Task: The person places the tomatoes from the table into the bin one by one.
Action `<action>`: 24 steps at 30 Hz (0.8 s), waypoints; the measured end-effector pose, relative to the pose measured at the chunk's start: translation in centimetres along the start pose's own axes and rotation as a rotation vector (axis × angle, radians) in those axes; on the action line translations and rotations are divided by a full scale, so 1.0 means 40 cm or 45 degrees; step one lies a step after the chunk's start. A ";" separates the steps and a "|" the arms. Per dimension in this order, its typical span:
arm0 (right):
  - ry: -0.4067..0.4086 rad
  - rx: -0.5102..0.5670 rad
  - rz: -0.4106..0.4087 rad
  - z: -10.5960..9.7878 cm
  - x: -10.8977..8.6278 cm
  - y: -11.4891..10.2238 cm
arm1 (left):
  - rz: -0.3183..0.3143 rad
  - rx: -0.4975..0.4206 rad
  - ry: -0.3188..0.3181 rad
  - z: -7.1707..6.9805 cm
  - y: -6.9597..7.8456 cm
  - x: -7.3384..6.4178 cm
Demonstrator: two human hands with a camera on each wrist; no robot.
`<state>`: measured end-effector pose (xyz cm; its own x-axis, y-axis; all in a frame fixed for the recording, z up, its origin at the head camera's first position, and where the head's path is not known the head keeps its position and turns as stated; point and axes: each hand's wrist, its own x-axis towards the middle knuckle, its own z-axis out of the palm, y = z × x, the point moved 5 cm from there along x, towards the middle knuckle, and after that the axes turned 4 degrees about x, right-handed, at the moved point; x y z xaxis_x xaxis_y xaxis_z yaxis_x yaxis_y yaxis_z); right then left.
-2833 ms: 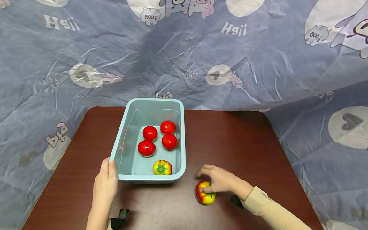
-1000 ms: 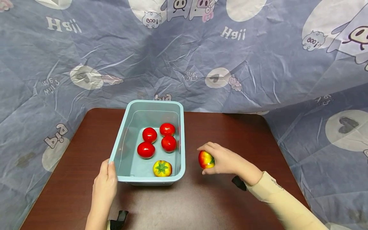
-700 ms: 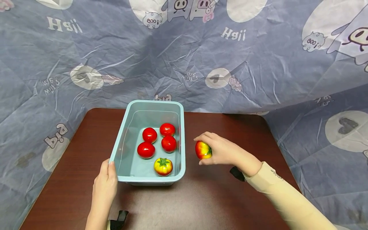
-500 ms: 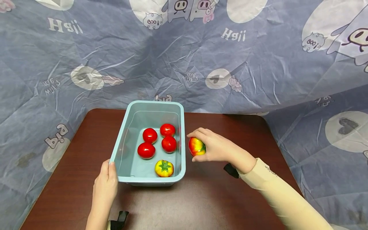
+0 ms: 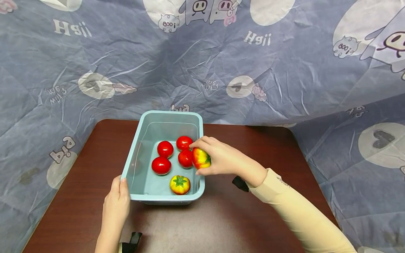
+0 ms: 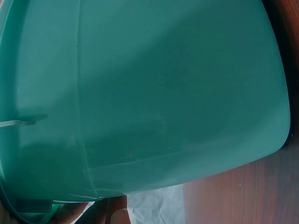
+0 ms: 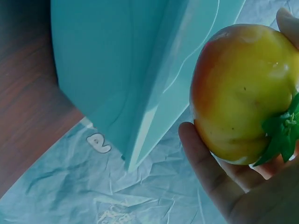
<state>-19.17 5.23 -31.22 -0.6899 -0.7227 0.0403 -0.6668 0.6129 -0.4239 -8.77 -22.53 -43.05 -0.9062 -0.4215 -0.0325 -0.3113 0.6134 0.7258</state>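
Note:
My right hand (image 5: 218,156) grips a yellow-and-red tomato (image 5: 200,159) with a green stem cap, over the right rim of a light blue plastic bin (image 5: 134,140). In the right wrist view thumb and fingers curl round this tomato (image 7: 243,93), beside the bin's wall (image 7: 103,60). My left hand (image 5: 116,200) holds the bin's near left corner; the left wrist view shows mostly the bin's outer wall (image 6: 163,93), with a few fingertips below. Inside lie several red tomatoes (image 5: 161,165) and one yellow-and-red tomato (image 5: 180,185) near the front. The held tomato partly covers a red one.
The bin stands on a dark brown table (image 5: 253,147), left of its middle. A grey-blue printed cloth (image 5: 190,70) hangs behind the table and down its sides. Black straps (image 5: 131,242) show at both wrists.
My right hand has picked up the yellow-and-red tomato from the table, raised it and carried it left over the bin's rim. The yellow-and-red tomato inside has rolled slightly. My left hand stays put.

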 end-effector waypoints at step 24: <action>-0.118 -0.026 -0.058 0.095 0.061 -0.036 | -0.014 0.003 -0.008 -0.002 0.000 -0.001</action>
<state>-18.83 1.37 -33.96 -0.6303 -0.7760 -0.0249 -0.7033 0.5843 -0.4050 -8.71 -22.56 -43.00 -0.9045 -0.4240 -0.0452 -0.3222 0.6100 0.7239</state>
